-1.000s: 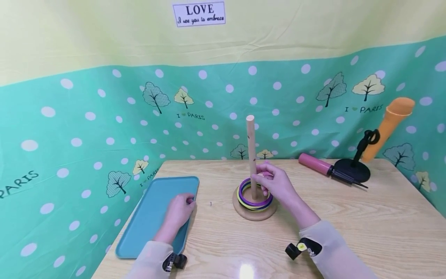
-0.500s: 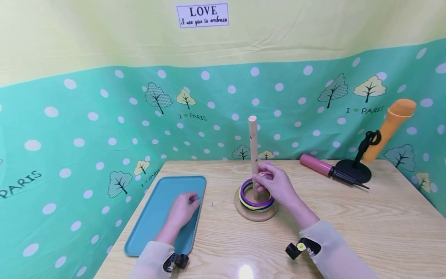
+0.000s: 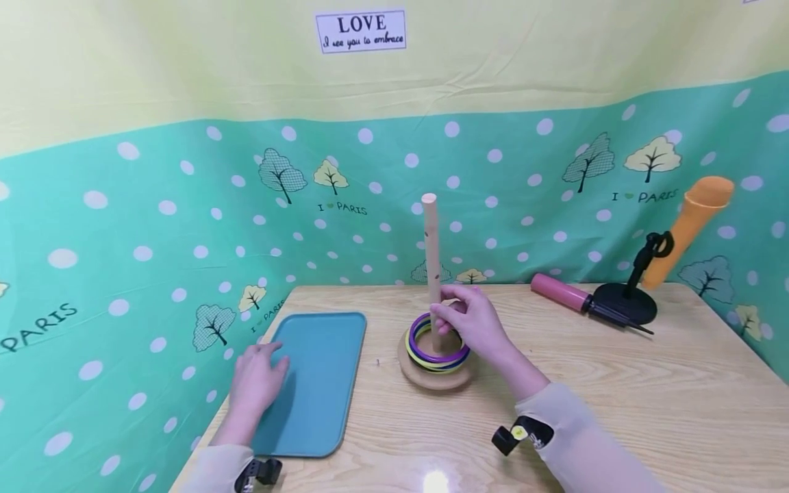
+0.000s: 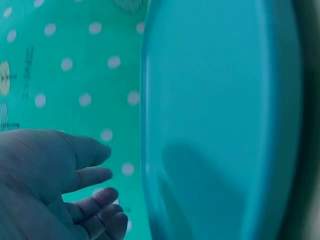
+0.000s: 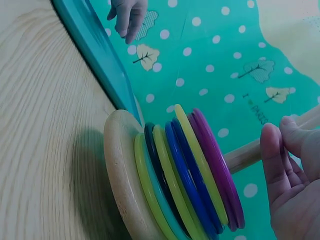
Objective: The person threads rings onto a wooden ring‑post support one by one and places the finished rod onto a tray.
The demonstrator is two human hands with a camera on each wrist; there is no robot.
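My right hand (image 3: 481, 325) pinches the wooden pole (image 3: 432, 253) of a ring toss stand between thumb and fingers, just above the rings. Around the pole's foot lies a stack of several rings, yellow, teal, blue and purple, with a purple ring (image 5: 214, 150) uppermost. Below them is the round wooden base (image 5: 120, 165); whether it is slightly off the table I cannot tell. My left hand (image 3: 255, 383) hovers by the left edge of the blue tray (image 3: 327, 383), fingers loosely spread and nothing in them. In the left wrist view, the hand shows apart from the tray.
At the back right, a pink hand pump (image 3: 561, 291) lies beside an orange microphone (image 3: 687, 233) on a black stand (image 3: 629, 301). A polka-dot curtain (image 3: 382, 164) hangs behind the wooden table (image 3: 382, 424). A tiny dark mark (image 3: 378, 362) sits between tray and ring stand.
My left hand has left the tray's right side and moved across to its left edge. The ring stand has shifted left with my right hand on its pole. Earlier, the tray slid slightly right.
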